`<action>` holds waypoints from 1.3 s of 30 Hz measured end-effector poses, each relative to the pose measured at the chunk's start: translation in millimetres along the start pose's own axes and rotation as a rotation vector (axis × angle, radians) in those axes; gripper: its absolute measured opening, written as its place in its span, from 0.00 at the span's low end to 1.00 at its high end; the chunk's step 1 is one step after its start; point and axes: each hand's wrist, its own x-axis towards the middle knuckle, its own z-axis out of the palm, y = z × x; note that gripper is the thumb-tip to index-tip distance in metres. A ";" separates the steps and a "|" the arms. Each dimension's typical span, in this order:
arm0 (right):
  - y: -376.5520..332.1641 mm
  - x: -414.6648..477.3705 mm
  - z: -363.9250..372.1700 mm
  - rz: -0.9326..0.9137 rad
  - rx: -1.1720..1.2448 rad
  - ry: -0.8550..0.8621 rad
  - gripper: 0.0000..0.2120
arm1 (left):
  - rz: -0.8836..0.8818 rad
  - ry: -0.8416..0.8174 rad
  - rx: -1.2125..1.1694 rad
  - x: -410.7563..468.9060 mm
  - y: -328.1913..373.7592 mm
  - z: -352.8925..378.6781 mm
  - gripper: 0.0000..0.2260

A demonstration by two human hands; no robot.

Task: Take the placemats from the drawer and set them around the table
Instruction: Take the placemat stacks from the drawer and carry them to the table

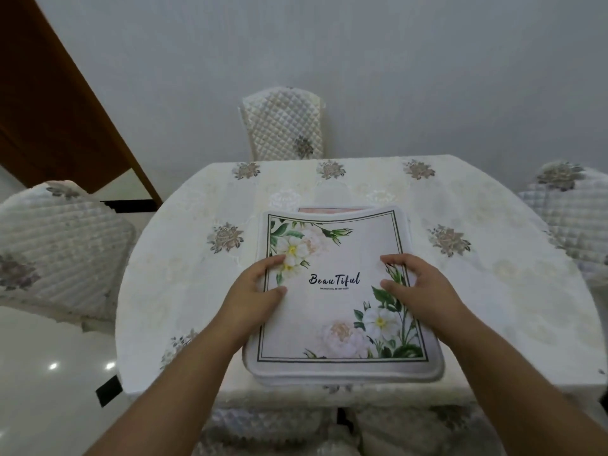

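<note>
A stack of placemats [335, 311] lies on the near half of the table [493, 291], which is covered by a cream floral cloth. The top mat is white with flower prints and the word "Beautiful". A pink mat [332, 210] peeks out at the far edge of the stack. My left hand [260, 284] grips the stack's left edge, thumb on top. My right hand [414, 284] holds the right edge, fingers curled over it.
Quilted cream chairs stand at the far side [283, 126], left [56, 245] and right [572, 209] of the table, and one [296, 429] is tucked under the near edge. A brown wooden door [49, 103] is at the left. Glossy white floor [49, 373] lies left of the table.
</note>
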 end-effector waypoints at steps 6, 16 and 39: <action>44.0 102.1 19.5 0.010 -0.158 -0.006 0.20 | -0.060 -0.028 -0.001 103.3 -28.5 35.9 0.22; 82.7 235.4 35.8 0.061 -0.083 0.074 0.21 | -0.065 0.004 -0.010 244.5 -55.3 62.0 0.26; 158.3 217.9 72.1 0.219 -0.513 -0.371 0.68 | 0.014 -0.275 0.700 232.1 -165.6 87.8 0.57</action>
